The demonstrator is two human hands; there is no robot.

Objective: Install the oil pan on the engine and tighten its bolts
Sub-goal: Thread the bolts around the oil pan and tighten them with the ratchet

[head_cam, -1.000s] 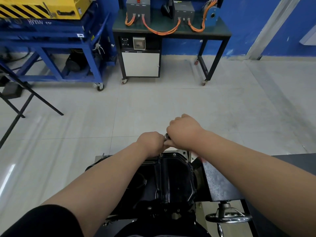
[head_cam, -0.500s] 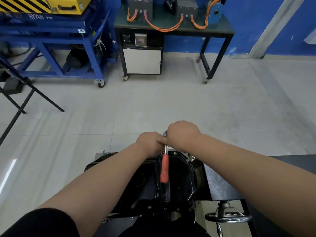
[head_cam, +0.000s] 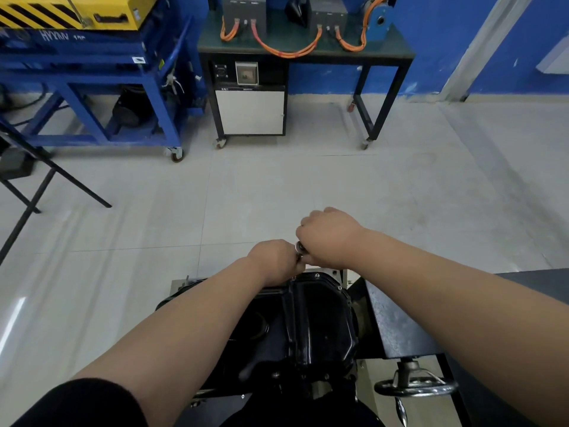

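Clerk: Handwheel [head_cam: 415,388], entry one, nearest, is hanging under the black stand [head_cam: 397,328] at lower right. Next?

Checker: Oil pan [head_cam: 317,322], black, is sitting on top of the engine, just left of that stand. The engine itself is mostly hiding beneath it.

Clerk: Fasteners?

Checker: Bolts [head_cam: 317,275], small bright heads, are showing along the pan's rim. They are too small to count, and I cannot tell how tight they are sitting.

Clerk: Hands?

Checker: Both are working at the pan's far edge. Left hand [head_cam: 272,261] is curling its fingers against the shiny head of the wrench [head_cam: 299,248], seemingly steadying it. Right hand [head_cam: 328,240] is closing in a fist over the wrench from the other side, and the handle is hiding under it.

Clerk: Progress?

Checker: Placing is looking finished. Tightening is going on at the far edge, and other bolts are probably waiting.

Clerk: Beyond?

Checker: Pale floor [head_cam: 277,186], then a blue cart [head_cam: 77,61] and a bench [head_cam: 397,52] carrying orange cables [head_cam: 286,52] are standing against the blue wall [head_cam: 431,41].
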